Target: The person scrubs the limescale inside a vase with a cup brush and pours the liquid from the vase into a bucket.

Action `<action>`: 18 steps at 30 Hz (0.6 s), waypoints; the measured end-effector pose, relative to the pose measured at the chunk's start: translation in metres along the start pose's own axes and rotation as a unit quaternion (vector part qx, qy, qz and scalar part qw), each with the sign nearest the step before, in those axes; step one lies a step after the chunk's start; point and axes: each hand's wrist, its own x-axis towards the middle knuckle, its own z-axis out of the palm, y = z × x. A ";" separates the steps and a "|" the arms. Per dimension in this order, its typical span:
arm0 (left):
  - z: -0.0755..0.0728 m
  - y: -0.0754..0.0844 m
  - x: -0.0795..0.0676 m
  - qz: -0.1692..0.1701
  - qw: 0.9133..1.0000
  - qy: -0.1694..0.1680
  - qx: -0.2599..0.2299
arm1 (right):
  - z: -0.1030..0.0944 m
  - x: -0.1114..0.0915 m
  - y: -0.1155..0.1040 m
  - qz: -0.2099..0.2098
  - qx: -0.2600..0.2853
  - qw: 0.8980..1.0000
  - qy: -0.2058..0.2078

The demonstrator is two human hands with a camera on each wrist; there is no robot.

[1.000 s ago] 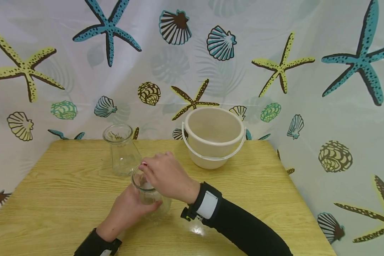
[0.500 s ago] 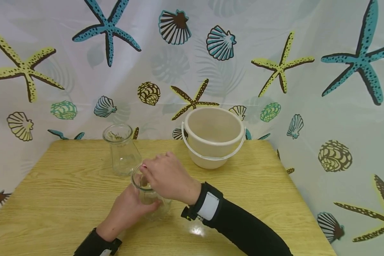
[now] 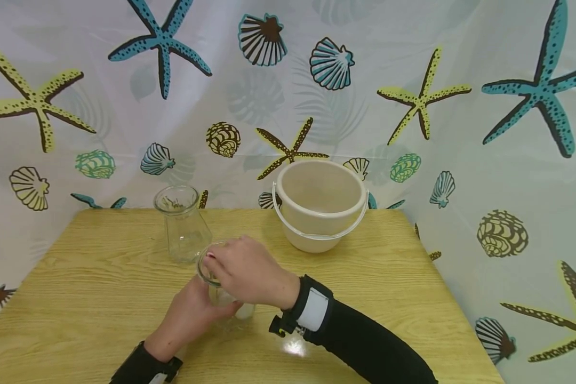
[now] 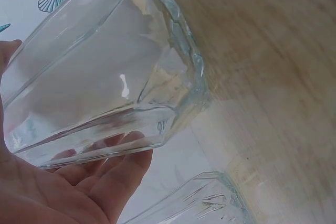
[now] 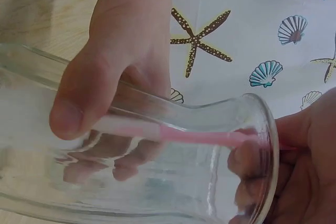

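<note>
My left hand (image 3: 194,312) grips a clear glass vase (image 4: 100,66) around its side, thumb in front and fingers behind. The vase stands tilted above or on the wooden table; its faceted base shows in the left wrist view. At its mouth, my right hand (image 3: 252,272) holds the pink handle of a bottle brush (image 5: 197,136). The brush reaches down inside the vase, and its white, sponge-like head (image 5: 37,124) shows blurred through the glass. My right hand covers part of the rim in the head view.
Another clear glass vase (image 3: 186,234) stands just behind, with some pattern or bits seen through its neck. A cream bucket (image 3: 312,232) with a white handle sits at the back right of the wooden table (image 3: 379,298). A shell-and-starfish sheet (image 3: 288,96) hangs around the table.
The right hand has shifted slightly down and tilted over the rim. White from the brush head now shows low in the vase. The left hand keeps its hold.
</note>
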 end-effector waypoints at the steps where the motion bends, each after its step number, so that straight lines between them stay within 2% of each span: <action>1: 0.000 0.000 0.000 0.001 1.000 -0.001 -0.001 | 0.000 0.000 0.000 -0.003 0.004 1.000 0.003; 4: 0.000 0.001 0.001 -0.004 1.000 -0.004 -0.005 | 0.003 0.000 0.001 -0.005 0.016 1.000 0.016; 9: 0.001 0.001 0.002 -0.027 0.999 -0.006 -0.019 | 0.008 0.000 0.004 0.013 0.028 0.999 0.042; 18: 0.000 0.002 0.001 -0.043 0.998 -0.002 -0.039 | 0.009 0.003 0.012 0.038 -0.011 0.998 0.057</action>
